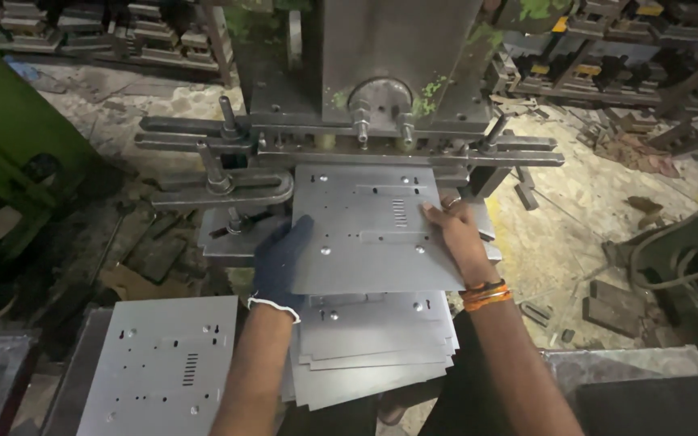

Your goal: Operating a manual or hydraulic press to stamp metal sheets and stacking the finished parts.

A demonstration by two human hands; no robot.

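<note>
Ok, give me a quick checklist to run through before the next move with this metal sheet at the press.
1. Both hands on the sheet: ok. The gloved left hand grips the metal sheet at its left edge, the bare right hand rests on its right side.
2. Sheet seated under the press: cannot tell, its far edge sits at the tooling.
3. Hands clear of the tooling: cannot tell, the right fingertips lie near it.
4. Right hand protected: not ok, no glove.
5. Supply ready: ok, a stack of sheets lies below, and one punched sheet lies to the left.
</note>
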